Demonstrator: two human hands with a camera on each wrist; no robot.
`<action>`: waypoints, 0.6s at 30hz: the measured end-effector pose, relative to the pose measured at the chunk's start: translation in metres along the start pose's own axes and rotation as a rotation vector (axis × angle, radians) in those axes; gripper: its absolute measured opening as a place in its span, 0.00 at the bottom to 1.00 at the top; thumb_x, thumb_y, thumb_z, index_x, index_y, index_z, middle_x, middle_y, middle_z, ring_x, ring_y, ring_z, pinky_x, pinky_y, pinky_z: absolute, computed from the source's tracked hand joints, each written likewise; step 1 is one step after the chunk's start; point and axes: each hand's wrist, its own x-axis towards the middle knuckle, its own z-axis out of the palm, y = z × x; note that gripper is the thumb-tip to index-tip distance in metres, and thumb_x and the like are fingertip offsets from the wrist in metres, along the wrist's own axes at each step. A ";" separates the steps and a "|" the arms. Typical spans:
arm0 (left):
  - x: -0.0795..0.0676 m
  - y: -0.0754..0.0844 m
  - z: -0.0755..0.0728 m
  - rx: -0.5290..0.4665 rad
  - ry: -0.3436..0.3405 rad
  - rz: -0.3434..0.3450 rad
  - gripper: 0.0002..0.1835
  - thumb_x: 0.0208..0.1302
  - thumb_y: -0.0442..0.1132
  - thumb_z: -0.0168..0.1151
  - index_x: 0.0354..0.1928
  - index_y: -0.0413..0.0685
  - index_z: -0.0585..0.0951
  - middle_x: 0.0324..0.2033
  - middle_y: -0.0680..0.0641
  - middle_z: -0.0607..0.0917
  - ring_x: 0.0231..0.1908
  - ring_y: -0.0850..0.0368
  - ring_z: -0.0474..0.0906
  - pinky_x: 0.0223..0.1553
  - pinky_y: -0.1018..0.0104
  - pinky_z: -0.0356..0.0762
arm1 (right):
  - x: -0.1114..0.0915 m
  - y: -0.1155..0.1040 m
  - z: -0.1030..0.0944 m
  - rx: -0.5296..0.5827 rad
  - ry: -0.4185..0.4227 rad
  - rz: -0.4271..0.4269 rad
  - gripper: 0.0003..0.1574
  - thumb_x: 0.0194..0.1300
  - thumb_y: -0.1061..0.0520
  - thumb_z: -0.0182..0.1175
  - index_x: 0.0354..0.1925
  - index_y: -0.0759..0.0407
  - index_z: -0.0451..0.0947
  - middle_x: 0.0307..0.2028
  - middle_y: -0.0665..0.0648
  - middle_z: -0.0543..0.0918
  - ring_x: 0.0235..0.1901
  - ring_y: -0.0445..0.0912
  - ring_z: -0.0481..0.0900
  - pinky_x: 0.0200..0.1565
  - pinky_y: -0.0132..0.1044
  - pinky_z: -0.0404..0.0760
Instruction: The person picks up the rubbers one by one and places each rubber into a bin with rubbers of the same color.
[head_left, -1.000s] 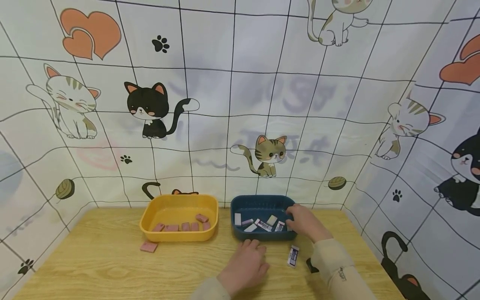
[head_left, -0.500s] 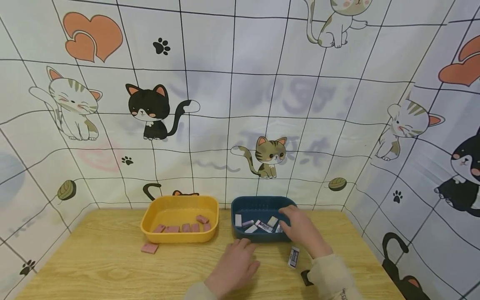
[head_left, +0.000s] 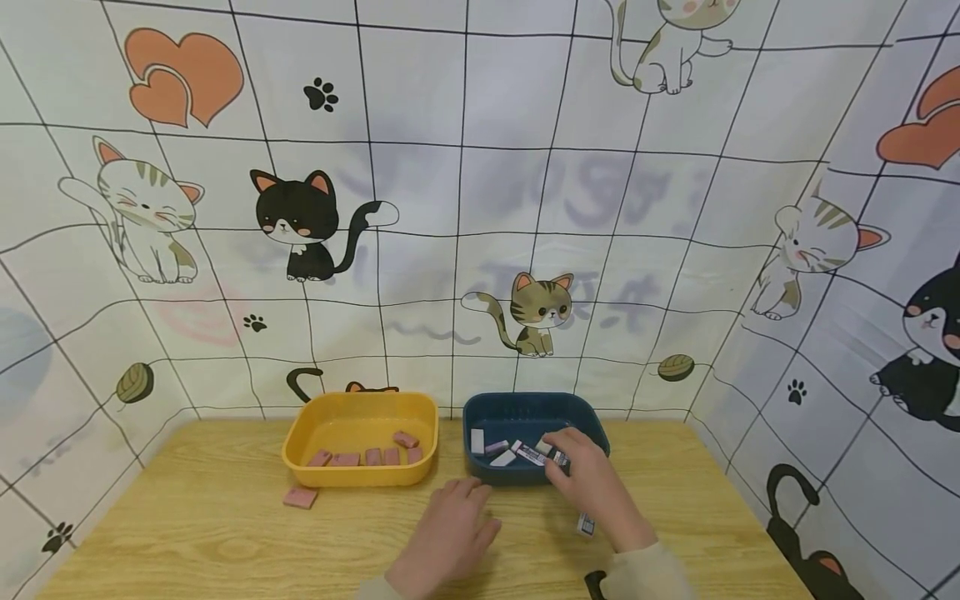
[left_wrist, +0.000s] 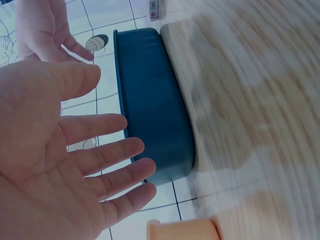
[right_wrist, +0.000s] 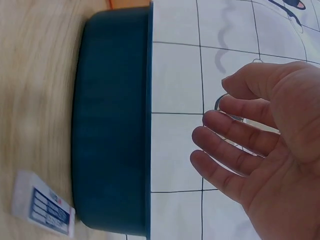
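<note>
My right hand [head_left: 592,487] hovers over the front right part of a blue bin [head_left: 495,477], its fingers loosely bent and holding nothing in the right wrist view. Inside that bin lie several erasers, among them a white and purple sleeved eraser [head_left: 529,452]. On the table by the bin's front right corner is another sleeved eraser [right_wrist: 47,207], partly covered by my right hand in the head view. My left hand [head_left: 450,525] is just in front of the bin's left side, palm and spread fingers bare in the left wrist view.
Left of the blue bin stands a yellow bin [head_left: 360,477] with several pink erasers [head_left: 346,459] in it. One pink eraser [head_left: 301,497] lies on the wooden table [head_left: 187,525] at its front left corner. A cloth printed with cats [head_left: 420,275] hangs behind.
My right hand has come left and toward me from the blue bin's right end, now overlapping the sleeved eraser on the table. My left hand has drifted left and toward me.
</note>
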 end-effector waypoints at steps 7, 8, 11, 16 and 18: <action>-0.007 -0.009 -0.005 -0.011 0.033 -0.013 0.25 0.72 0.51 0.64 0.62 0.42 0.81 0.61 0.41 0.80 0.61 0.43 0.75 0.64 0.42 0.72 | -0.007 -0.007 0.009 0.025 0.084 -0.062 0.16 0.60 0.66 0.71 0.48 0.59 0.85 0.48 0.59 0.85 0.50 0.56 0.85 0.46 0.51 0.84; -0.007 -0.010 -0.005 -0.010 0.037 -0.011 0.25 0.72 0.51 0.64 0.62 0.42 0.80 0.61 0.41 0.80 0.61 0.42 0.76 0.64 0.41 0.72 | -0.008 -0.008 0.010 0.036 0.090 -0.065 0.16 0.60 0.66 0.71 0.48 0.59 0.85 0.48 0.58 0.85 0.50 0.56 0.85 0.45 0.51 0.84; -0.009 -0.015 -0.007 -0.014 0.039 -0.017 0.26 0.72 0.51 0.64 0.63 0.41 0.80 0.62 0.40 0.80 0.62 0.41 0.76 0.64 0.40 0.72 | -0.010 -0.009 0.015 0.057 0.113 -0.098 0.16 0.59 0.66 0.71 0.47 0.58 0.85 0.47 0.58 0.86 0.52 0.60 0.84 0.45 0.54 0.84; -0.011 -0.022 -0.010 -0.041 0.021 -0.038 0.27 0.73 0.51 0.63 0.64 0.40 0.79 0.63 0.38 0.79 0.63 0.40 0.75 0.64 0.39 0.72 | -0.015 -0.011 0.022 0.058 0.130 -0.134 0.17 0.59 0.67 0.71 0.47 0.59 0.85 0.45 0.56 0.86 0.52 0.60 0.84 0.50 0.61 0.82; -0.011 -0.025 -0.011 -0.057 0.014 -0.050 0.27 0.73 0.51 0.63 0.64 0.40 0.79 0.64 0.37 0.79 0.63 0.39 0.75 0.64 0.38 0.72 | -0.016 -0.013 0.025 0.062 0.119 -0.122 0.17 0.59 0.66 0.71 0.48 0.59 0.85 0.46 0.55 0.86 0.52 0.56 0.84 0.51 0.58 0.83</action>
